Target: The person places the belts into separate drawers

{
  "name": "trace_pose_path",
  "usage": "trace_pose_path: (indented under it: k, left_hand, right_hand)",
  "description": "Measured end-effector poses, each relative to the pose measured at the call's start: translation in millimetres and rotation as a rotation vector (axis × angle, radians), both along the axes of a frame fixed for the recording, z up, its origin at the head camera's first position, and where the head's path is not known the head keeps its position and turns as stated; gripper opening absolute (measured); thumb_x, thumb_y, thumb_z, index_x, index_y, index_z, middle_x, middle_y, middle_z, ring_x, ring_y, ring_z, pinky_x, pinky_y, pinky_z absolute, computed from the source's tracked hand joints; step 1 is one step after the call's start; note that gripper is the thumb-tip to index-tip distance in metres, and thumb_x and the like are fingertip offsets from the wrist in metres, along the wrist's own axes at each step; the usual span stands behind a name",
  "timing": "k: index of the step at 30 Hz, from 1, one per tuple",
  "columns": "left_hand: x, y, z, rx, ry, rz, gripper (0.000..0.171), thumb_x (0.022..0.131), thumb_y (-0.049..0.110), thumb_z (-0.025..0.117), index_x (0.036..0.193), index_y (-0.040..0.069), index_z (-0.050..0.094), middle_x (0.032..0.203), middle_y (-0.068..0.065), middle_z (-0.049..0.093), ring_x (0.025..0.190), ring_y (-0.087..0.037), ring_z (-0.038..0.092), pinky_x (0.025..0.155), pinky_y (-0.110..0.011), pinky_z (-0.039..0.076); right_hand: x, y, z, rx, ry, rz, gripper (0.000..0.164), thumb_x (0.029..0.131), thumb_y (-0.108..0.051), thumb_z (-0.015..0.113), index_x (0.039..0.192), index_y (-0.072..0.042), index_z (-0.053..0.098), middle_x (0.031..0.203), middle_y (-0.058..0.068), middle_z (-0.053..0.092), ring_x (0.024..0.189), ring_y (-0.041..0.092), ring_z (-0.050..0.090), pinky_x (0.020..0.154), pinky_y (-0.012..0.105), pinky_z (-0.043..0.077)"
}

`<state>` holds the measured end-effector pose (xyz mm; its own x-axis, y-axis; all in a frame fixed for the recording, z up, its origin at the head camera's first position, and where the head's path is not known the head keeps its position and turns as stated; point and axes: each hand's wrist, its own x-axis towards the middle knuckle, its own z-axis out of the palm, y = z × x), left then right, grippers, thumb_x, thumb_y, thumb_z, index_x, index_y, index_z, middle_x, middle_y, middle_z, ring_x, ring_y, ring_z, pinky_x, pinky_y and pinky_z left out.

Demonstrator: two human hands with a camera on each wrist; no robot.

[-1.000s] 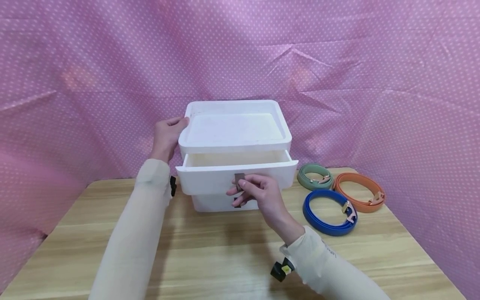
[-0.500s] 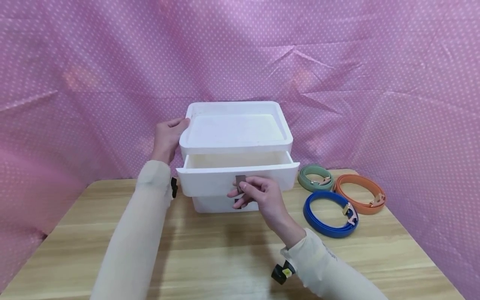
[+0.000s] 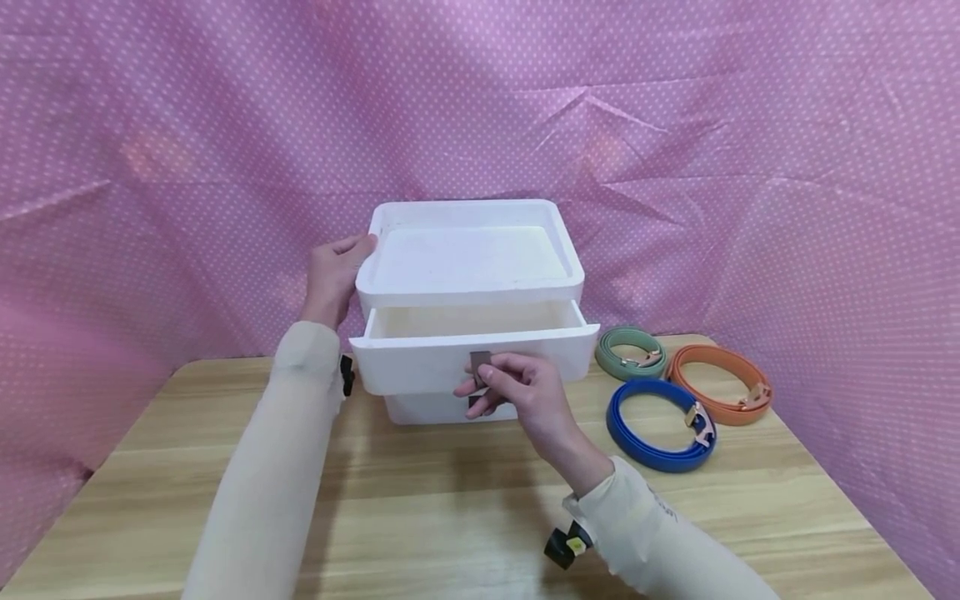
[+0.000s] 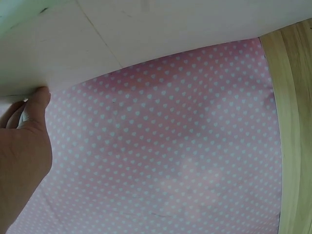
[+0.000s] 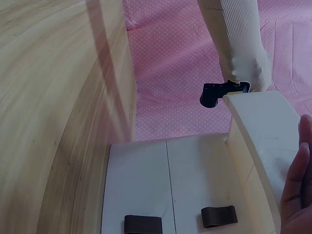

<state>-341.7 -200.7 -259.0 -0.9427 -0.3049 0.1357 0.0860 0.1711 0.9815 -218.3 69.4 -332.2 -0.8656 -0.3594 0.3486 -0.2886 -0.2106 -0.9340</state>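
Right hand (image 3: 531, 393) pinches the dark pull tab (image 3: 478, 359) at the middle of the drawer's (image 3: 412, 367) front, with no slack gap visible; left hand (image 3: 332, 277) grips the left top rim of the white cabinet (image 3: 471, 258), some fingers hidden. From the pinch, the drawer, part-way out, lies straight back toward the table's (image 3: 420, 508) rear edge, its long axis parallel to that edge. The right hand is nearer its front.

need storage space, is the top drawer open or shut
Open: the top drawer juts forward from the box, its inside showing.
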Motion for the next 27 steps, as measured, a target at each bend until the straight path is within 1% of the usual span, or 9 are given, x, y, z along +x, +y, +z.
trace_pose_path:
  k: [4,8,13,27]
  left_hand:
    - [-0.1,-2.2,-1.7,-0.012,-0.007,-0.002,0.058,0.092,0.047,0.066,0.137,0.011,0.057,0.144,-0.008,0.051,0.123,-0.024,0.054,0.091,-0.029,0.052]
    - [0.3,-1.3,-1.3,-0.02,-0.01,-0.005,0.057,0.092,0.049,0.066,0.136,0.013,0.058,0.14,-0.008,0.054,0.122,-0.023,0.056,0.091,-0.029,0.052]
    - [-1.2,0.0,-2.0,-0.013,0.005,-0.007,0.055,0.092,0.047,0.066,0.135,0.012,0.059,0.136,-0.009,0.057,0.117,-0.024,0.059,0.088,-0.028,0.054]
    - [-2.1,0.4,-0.9,-0.024,-0.017,0.003,0.055,0.092,0.049,0.065,0.135,0.015,0.06,0.138,-0.008,0.056,0.118,-0.024,0.057,0.09,-0.031,0.053]
  right_hand:
    - [-0.2,-0.1,0.2,0.018,0.022,0.008,0.023,0.099,-0.01,0.057,0.108,0.011,0.065,0.091,0.021,0.072,0.065,0.027,0.07,0.071,0.042,0.059]
    - [0.3,1.1,0.3,0.039,0.036,0.005,0.023,0.099,-0.011,0.058,0.108,0.009,0.065,0.092,0.02,0.072,0.065,0.028,0.07,0.07,0.041,0.059]
    - [1.4,2.1,-0.7,0.045,0.037,0.006,0.023,0.099,-0.011,0.057,0.108,0.01,0.065,0.092,0.02,0.072,0.065,0.029,0.07,0.071,0.041,0.059]
    - [1.4,2.7,-1.2,0.043,0.04,0.013,0.024,0.099,-0.011,0.057,0.108,0.01,0.065,0.092,0.02,0.072,0.065,0.029,0.07,0.071,0.042,0.059]
